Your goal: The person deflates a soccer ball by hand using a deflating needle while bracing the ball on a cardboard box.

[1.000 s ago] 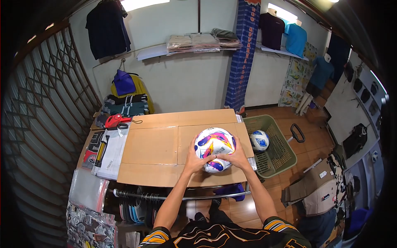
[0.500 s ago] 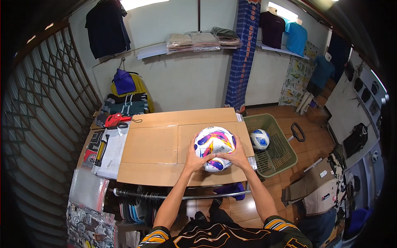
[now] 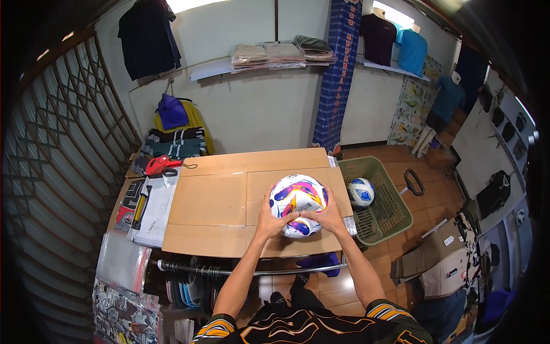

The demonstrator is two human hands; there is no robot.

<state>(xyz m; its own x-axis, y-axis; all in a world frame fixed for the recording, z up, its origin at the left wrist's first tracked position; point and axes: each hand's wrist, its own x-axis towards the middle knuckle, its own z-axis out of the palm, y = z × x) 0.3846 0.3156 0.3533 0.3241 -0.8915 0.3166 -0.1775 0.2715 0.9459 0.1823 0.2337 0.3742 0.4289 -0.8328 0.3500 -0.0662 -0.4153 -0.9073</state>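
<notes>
A white football (image 3: pixel 298 198) with pink, orange and blue patches rests on the flattened cardboard (image 3: pixel 217 206) that covers the table. My left hand (image 3: pixel 269 219) grips its near left side and my right hand (image 3: pixel 327 216) its near right side. Thumbs and forefingers meet on the front of the ball.
A green basket (image 3: pixel 389 221) on the floor to the right holds a second, blue and white ball (image 3: pixel 361 192). A red tape dispenser (image 3: pixel 157 166), a hand pump (image 3: pixel 139 209) and plastic bags lie on the table's left end. A metal rail (image 3: pixel 246 269) runs under the near edge.
Both hands have stayed on the ball; my right thumb has shifted slightly towards the left hand. The ball has not visibly moved.
</notes>
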